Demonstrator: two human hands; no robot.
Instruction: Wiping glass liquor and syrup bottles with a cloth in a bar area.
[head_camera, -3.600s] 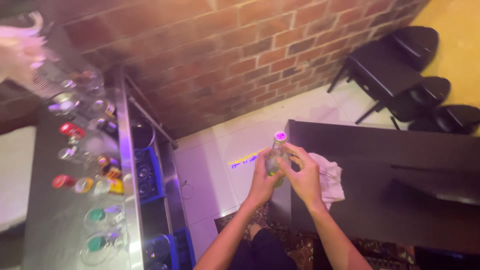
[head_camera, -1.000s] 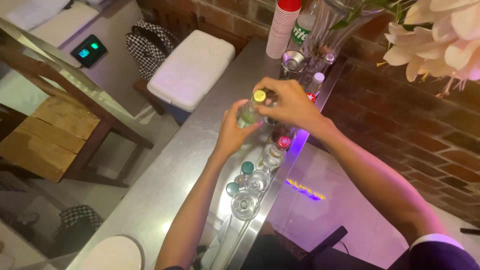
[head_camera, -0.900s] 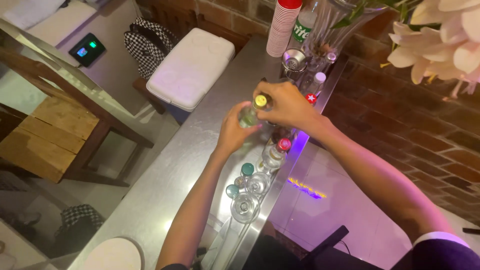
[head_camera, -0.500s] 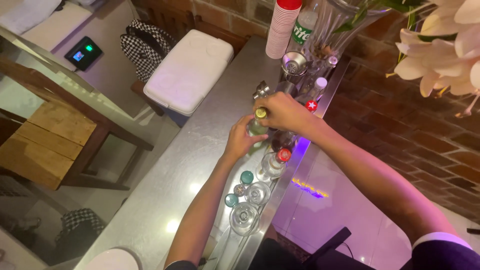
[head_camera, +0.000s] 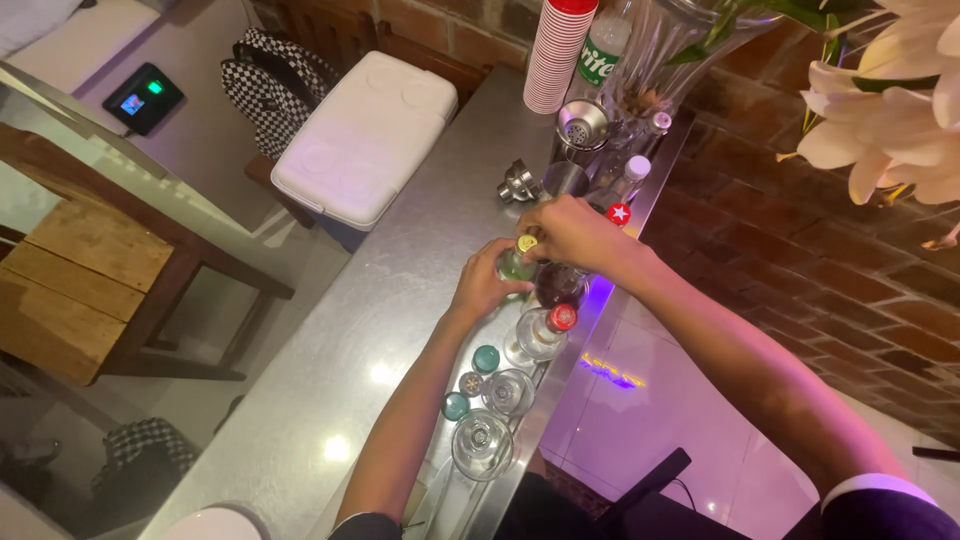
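Stainless-steel bar counter (head_camera: 330, 360): a green glass bottle w/ yellow cap (head_camera: 518, 258) is held upright, base down among the row of bottles. Left hand (head_camera: 486, 285) is wrapped round its body; right hand (head_camera: 570, 232) fingers are closed near the cap. Bottle seems set in place, grip not yet let go.

Seen from above, the left hand (head_camera: 487, 285) wraps around a small green bottle (head_camera: 514, 264) standing on the steel tabletop (head_camera: 400, 290), while the right hand (head_camera: 568, 232) grips its yellow cap (head_camera: 527, 243) from above. Just beside it stand a dark bottle (head_camera: 560, 285) and a clear bottle with a red cap (head_camera: 543, 330), then upturned glasses (head_camera: 483, 443) along the edge. Further back are a stack of red cups (head_camera: 558, 55), a metal strainer (head_camera: 582, 125) and a white cooler (head_camera: 365, 135) on the floor
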